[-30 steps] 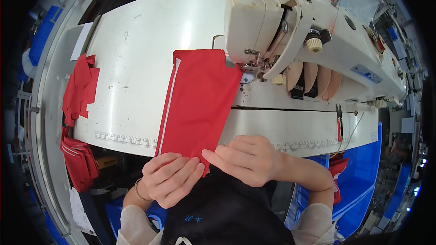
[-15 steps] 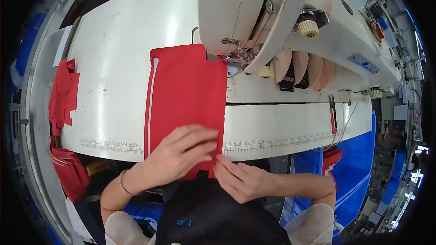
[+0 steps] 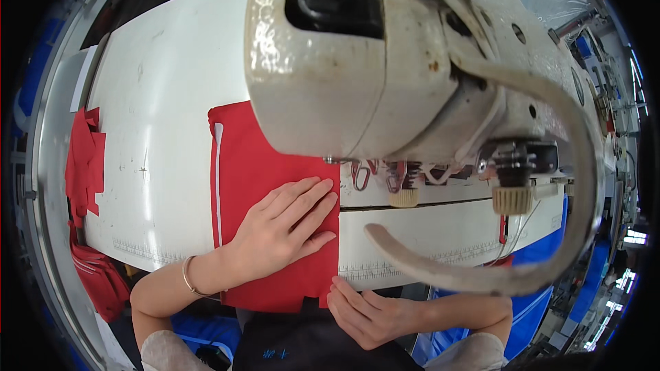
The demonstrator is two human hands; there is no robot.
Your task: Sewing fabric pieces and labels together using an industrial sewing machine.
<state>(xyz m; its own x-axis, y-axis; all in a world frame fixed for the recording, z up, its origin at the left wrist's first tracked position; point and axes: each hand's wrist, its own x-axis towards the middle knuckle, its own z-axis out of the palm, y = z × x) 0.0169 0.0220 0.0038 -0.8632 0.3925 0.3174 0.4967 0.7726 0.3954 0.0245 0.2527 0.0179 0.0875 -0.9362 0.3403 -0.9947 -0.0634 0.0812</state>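
Observation:
A red fabric panel [image 3: 258, 172] with a white strip [image 3: 218, 185] along its left side lies on the white table [image 3: 158, 165]. Its upper right part disappears behind the head of a sewing machine [image 3: 323, 96], which also hides the needle area. Flat on the panel rests my left hand [image 3: 278, 230], fingers stretched toward the fabric's right edge. At the lower right corner, by the table's near edge, my right hand [image 3: 371, 316] pinches the fabric between thumb and fingers. The panel's lower end hangs over that edge.
Red fabric scraps [image 3: 86, 158] lie on the table's left end, with a stack of red pieces [image 3: 100, 282] hanging below. A pale curved bar [image 3: 467, 278] juts from the machine. Red-handled snips [image 3: 503, 230] and a blue bin [image 3: 533, 254] are at right.
The view has shifted, so the machine head looms larger and covers more of the panel. My left hand's fingers have settled flat on the fabric. My right hand keeps its pinch on the corner.

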